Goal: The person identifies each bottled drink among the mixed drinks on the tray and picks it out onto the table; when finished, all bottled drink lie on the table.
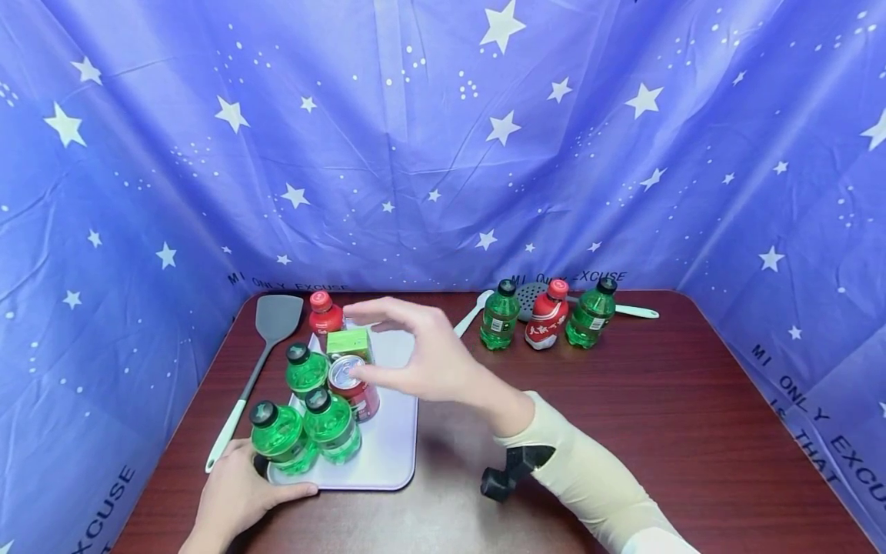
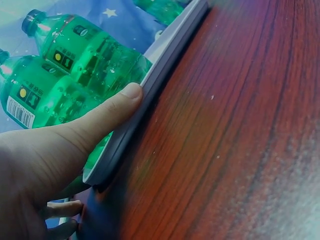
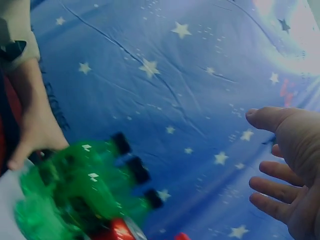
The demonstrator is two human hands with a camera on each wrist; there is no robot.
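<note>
A pale tray [image 1: 388,462] lies at the table's left, holding three green bottles [image 1: 332,427], a red soda can [image 1: 364,400] and a green box [image 1: 348,342]. My left hand [image 1: 231,492] grips the tray's near left corner, its thumb along the front rim [image 2: 131,135] in the left wrist view. Over the can and box hovers my right hand [image 1: 432,358], thumb and fingers spread with nothing between them. The right wrist view also shows that right hand [image 3: 295,165] holding nothing. A red-capped bottle [image 1: 325,314] stands at the tray's far left end.
Left of the tray lies a grey spatula [image 1: 277,317]. Toward the back right stand two green bottles [image 1: 500,317] with a red bottle [image 1: 547,319] between them. Behind these lie a slotted utensil [image 1: 531,298] and a pale-handled one [image 1: 474,312]. A starry curtain [image 1: 443,154] encloses the table.
</note>
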